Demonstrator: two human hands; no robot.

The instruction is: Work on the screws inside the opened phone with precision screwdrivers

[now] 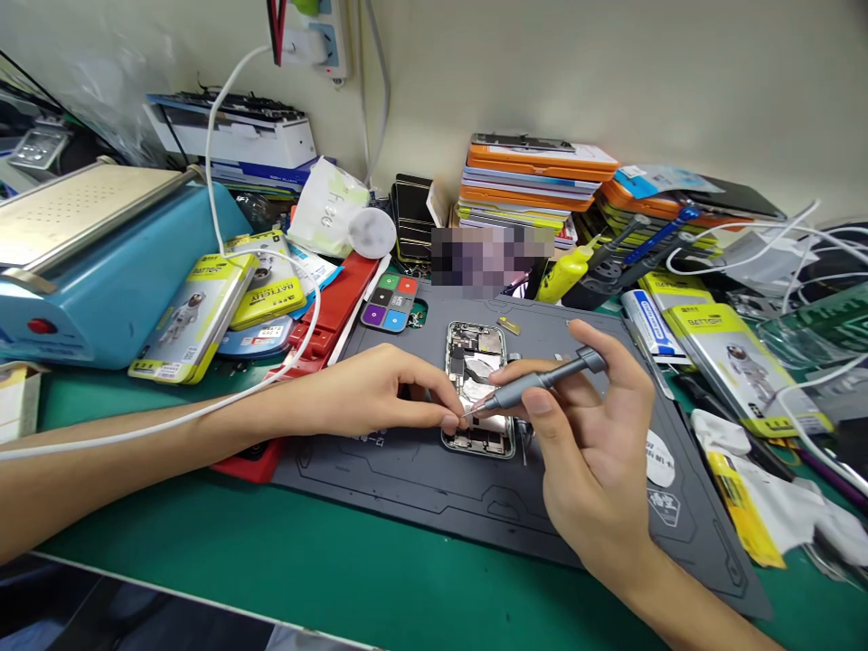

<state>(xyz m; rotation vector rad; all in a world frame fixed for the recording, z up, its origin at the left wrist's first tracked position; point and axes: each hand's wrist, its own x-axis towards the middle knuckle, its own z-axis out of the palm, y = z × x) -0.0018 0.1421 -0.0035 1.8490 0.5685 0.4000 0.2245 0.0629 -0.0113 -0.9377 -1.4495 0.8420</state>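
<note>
Left hand (390, 391) had thumb and forefinger nearly together by the bit tip; couldn't tell whether they gripped anything. Opened smartphone (478, 369) lay on grey mat (420, 475), between hands. Grey precision screwdriver (521, 391) slanted over it, held in half-curled right hand (598, 443).

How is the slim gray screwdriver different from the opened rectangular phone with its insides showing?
The slim gray screwdriver is stick-shaped; the opened rectangular phone is flat and wider. The screwdriver is tilted in the right hand; the phone lies on the dark gray mat. The screwdriver is mostly gray; the phone shows black, silver and white parts. Both are longer than they are wide.
</note>
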